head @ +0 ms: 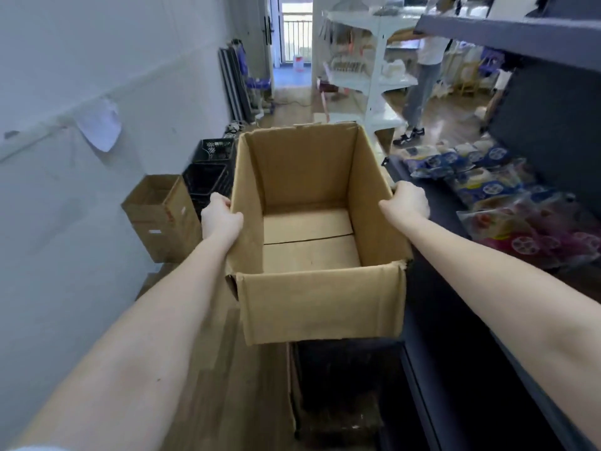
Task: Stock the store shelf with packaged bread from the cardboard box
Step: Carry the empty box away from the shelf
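An open brown cardboard box (320, 297) is held up in front of me, and its inside shows only bare cardboard. My left hand (221, 218) grips the top edge of its left wall. My right hand (408, 200) grips the top edge of its right wall. Packaged bread (487, 187) in blue, clear and pink wrappers lies in a row on the dark store shelf (432, 203) to the right of the box.
A small cardboard box (162, 216) and stacked black crates (211, 170) stand along the white wall on the left. Under the held box sits a dark crate (341, 392). A white rack (367, 70) and a standing person (422, 76) are further down the aisle.
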Demonstrator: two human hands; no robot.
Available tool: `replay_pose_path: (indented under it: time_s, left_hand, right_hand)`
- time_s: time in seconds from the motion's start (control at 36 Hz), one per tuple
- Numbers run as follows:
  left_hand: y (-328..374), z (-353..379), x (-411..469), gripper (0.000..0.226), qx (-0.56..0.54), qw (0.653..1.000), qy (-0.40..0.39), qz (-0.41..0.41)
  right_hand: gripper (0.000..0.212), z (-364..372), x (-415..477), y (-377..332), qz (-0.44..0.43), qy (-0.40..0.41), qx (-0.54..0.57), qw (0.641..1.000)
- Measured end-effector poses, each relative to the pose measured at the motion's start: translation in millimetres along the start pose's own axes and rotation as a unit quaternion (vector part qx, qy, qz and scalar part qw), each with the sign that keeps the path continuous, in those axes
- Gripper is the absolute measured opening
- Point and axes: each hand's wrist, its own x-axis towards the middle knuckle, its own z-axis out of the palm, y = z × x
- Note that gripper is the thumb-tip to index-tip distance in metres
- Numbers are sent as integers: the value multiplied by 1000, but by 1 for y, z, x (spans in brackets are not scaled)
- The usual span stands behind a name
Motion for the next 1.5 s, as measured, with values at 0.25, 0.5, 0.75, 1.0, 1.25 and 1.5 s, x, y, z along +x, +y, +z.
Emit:
replay_pose_path:
  time_s: [0.25, 0.5, 0.75, 1.0, 1.25, 1.5]
  left_hand:
    - [-48, -91, 65, 29, 10, 997, 74, 8]
    - [-139, -147, 99, 26, 18, 994, 97, -37]
    - [-203, -216, 137, 26, 41, 990, 117, -68]
    - [-270, -248, 182, 20, 75, 985, 109, -111]
    - [-300, -250, 261, 29, 74, 977, 121, -159]
    - [-300, -242, 388, 20, 76, 974, 142, -158]
  right_hand:
    - [24, 59, -19, -112, -49, 19, 87, 995]
    - [25, 135, -53, -190, -51, -34, 132, 989]
    - [26, 217, -74, -272, -94, -79, 141, 982]
    - [23, 290, -85, -332, -96, -137, 101, 981]
    - [21, 349, -37, -402, -132, -159, 68, 976]
    - [27, 404, 50, -478, -147, -170, 71, 972]
